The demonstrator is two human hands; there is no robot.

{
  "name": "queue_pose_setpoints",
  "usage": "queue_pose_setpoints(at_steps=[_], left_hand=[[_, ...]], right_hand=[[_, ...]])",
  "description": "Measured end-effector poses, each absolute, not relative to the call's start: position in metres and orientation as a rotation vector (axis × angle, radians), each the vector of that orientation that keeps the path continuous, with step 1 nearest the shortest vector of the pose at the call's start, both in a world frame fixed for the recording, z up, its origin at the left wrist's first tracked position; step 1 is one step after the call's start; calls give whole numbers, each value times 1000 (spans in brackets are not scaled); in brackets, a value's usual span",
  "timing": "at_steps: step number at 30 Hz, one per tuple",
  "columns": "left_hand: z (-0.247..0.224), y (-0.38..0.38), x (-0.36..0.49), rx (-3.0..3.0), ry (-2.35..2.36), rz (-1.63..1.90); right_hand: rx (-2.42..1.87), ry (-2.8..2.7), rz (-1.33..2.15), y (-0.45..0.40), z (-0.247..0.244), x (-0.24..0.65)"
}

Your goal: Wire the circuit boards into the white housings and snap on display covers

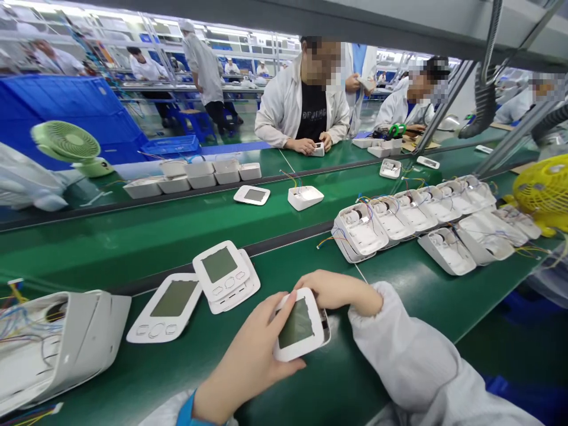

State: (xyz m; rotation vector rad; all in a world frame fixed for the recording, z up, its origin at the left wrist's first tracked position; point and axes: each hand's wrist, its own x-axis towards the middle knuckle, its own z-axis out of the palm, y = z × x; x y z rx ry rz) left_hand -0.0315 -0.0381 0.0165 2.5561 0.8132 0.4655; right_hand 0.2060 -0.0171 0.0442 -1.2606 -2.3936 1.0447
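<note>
A white monitor [298,324] with a grey screen is tilted up above the green bench, a gap along its right side showing dark parts inside. My left hand [257,349] is closed on it, fingers over the upper left edge and thumb along the lower edge. Behind the top right corner, my right hand [335,291] is curled against the same monitor; its fingertips are hidden. To the left lie a loose front cover [171,307] with a screen and a small stack of similar front covers [224,269].
White bases [361,231] with coloured wires stand in rows on the right, near a yellow fan [544,192]. Larger nested housings [84,337] are at the left front. A conveyor belt [190,210] carries a cover and a base. Across it, a co-worker [306,106] handles a unit.
</note>
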Motion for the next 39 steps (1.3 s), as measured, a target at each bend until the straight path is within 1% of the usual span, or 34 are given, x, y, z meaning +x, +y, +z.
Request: queue_pose_setpoints(at_steps=[2, 3, 5, 7, 10, 15, 18, 21, 23, 27, 29, 39], left_hand=[[17, -36, -30, 2539, 794, 410], [18, -35, -29, 2537, 792, 384], [18, -33, -27, 2545, 801, 317], [19, -31, -25, 2551, 827, 252], [18, -32, -21, 2514, 893, 265], [9, -44, -14, 2485, 972, 439], [1, -46, -13, 2551, 1050, 648], [-1, -41, -17, 2620, 1086, 863], [5, -35, -22, 2547, 1015, 857], [20, -22, -31, 2063, 1026, 698], [24, -19, -33, 1922, 1030, 643], [28, -28, -31, 2032, 1107, 677]], right_hand=[[-1136, -2153, 1359, -11, 47, 220], [-1131, -1956, 1448, -9, 47, 223], [-1197, -1584, 1472, -9, 43, 221], [-1258, -1392, 1459, -11, 35, 207], [-1338, -1396, 1393, -17, 25, 179], [-1383, -1382, 1101, -23, 24, 157], [-1457, -1406, 912, -26, 28, 160], [-1575, -1490, 851, -29, 30, 165], [-1597, -1531, 877, -28, 28, 168], [-1467, -1563, 887, -26, 26, 173], [-1412, -1602, 852, -26, 26, 173], [-1541, -1680, 591, -35, 30, 163]])
